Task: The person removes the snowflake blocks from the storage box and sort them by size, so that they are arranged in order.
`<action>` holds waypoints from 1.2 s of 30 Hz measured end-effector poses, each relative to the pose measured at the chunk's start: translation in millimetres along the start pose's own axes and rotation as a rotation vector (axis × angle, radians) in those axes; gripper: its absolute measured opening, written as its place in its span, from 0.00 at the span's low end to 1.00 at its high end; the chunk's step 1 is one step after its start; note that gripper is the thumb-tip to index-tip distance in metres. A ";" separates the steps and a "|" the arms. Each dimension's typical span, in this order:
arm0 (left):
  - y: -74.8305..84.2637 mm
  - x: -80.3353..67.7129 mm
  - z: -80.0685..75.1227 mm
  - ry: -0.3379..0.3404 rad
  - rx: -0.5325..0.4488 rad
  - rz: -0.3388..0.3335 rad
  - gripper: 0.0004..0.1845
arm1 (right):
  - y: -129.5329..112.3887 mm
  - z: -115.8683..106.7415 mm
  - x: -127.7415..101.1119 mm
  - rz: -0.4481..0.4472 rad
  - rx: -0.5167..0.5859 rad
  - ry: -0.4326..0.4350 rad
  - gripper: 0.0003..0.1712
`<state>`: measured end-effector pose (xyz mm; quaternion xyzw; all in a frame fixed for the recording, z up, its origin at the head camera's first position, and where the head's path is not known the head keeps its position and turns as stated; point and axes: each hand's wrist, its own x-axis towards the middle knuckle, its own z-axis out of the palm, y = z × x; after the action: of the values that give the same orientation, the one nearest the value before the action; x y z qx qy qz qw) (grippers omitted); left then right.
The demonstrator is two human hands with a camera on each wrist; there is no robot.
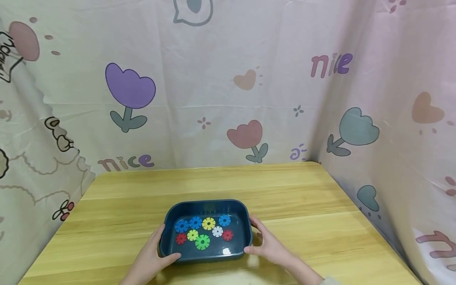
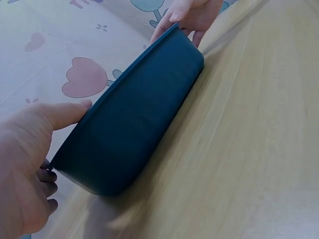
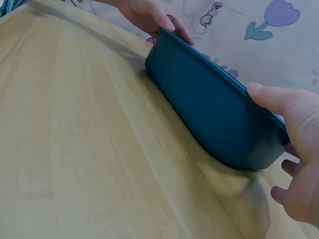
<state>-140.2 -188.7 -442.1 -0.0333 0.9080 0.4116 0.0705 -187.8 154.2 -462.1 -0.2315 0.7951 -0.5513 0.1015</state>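
A dark teal plastic bin (image 1: 213, 256) with rounded corners sits near the front of the table. My left hand (image 1: 149, 253) grips its left end, thumb over the front rim and fingers along the side. At the opposite end my right hand (image 1: 270, 244) holds it the same way, thumb at the front right corner. Both wrist views show the bin's outer wall (image 2: 134, 114) between the two hands. Inside lie several notched plastic discs: three blue, including one disc (image 1: 224, 220) at the right, two yellow, two red, a green disc (image 1: 202, 242) and a white disc (image 1: 217, 231).
The light wooden table (image 1: 303, 198) extends behind the bin and to both sides. A printed cloth (image 1: 199, 79) with tulips, hearts and lettering hangs along the table's back, left and right edges.
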 end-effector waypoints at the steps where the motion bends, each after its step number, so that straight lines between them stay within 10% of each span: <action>1: -0.3 -1.3 -0.6 -0.004 0.009 -0.004 0.58 | -0.4 1.1 -0.7 -0.003 0.004 -0.002 0.48; 24: -17.5 -17.4 -17.8 -0.060 0.051 -0.060 0.58 | -12.9 19.3 0.6 -0.049 -0.088 0.031 0.44; 30: -16.1 -16.4 -17.2 -0.069 0.024 -0.072 0.60 | -40.2 4.6 25.3 -0.050 -0.077 0.231 0.38; 36: -17.5 -15.4 -15.4 -0.065 -0.023 -0.062 0.59 | -68.3 0.3 61.6 -0.004 0.011 0.106 0.32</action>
<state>-124.5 -211.8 -442.6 -0.0490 0.8990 0.4205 0.1123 -223.9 104.9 -393.3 -0.2031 0.7957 -0.5675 0.0593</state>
